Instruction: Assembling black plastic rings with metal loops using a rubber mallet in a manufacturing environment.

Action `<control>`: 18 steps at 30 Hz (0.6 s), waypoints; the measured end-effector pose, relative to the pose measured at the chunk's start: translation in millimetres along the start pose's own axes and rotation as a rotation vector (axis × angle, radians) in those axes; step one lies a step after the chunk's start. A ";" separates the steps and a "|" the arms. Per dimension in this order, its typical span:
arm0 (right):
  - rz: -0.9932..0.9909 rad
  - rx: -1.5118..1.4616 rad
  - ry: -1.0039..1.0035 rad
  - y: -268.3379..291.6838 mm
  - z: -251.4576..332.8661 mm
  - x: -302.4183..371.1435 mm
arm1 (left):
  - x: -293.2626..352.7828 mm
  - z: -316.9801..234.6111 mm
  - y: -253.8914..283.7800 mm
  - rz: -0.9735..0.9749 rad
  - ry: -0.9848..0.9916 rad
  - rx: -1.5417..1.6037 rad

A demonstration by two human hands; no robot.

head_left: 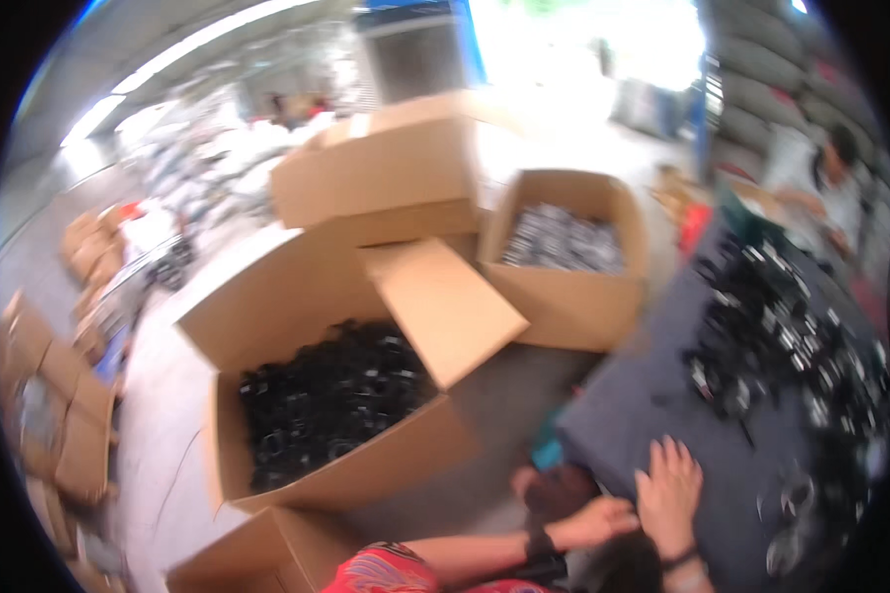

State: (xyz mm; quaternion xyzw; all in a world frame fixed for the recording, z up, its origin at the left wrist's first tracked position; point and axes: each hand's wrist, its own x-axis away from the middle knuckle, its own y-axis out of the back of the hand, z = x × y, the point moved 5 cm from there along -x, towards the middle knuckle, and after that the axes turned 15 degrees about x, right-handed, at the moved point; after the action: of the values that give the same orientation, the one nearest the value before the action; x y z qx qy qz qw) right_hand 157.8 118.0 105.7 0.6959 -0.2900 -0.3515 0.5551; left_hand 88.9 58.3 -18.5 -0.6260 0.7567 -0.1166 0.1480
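Note:
My left hand, with a dark band at the wrist, is closed near the table's near left edge. Its fingers curl in, and blur hides whatever they may hold. A dark rounded shape lies just below it, too smeared to name. Beside it, my right hand rests open and flat on the grey-blue cloth of the table, fingers stretched forward. Farther right on the cloth spreads a heap of small black and shiny pieces. A few clear-looking rings lie near the right hand's side of the table.
To the left stands a large open carton filled with black pieces. Behind it is a carton of silvery-grey pieces. Another open carton sits at the lower edge. A person sits across the table at right.

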 end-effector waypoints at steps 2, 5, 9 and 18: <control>-0.135 -0.038 0.063 2.0 7.0 -8.5 | 5.9 -36.7 8.0 -0.061 0.209 -0.090; -0.124 -0.042 0.111 -3.4 18.3 -15.0 | 14.9 -45.3 18.9 -0.163 0.220 0.097; -0.121 -0.370 0.033 -15.6 -20.4 1.1 | 4.5 -50.8 9.7 -0.173 0.063 -0.067; -0.374 -0.302 -0.095 18.6 -81.8 33.9 | -94.0 -121.2 5.7 -0.080 -0.199 -0.558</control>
State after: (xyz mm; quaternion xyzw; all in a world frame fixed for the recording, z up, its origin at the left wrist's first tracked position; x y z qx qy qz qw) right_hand 243.7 133.6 129.4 0.6292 -0.1260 -0.5198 0.5640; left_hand 55.0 150.7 99.4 -0.6800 0.7162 0.1521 0.0388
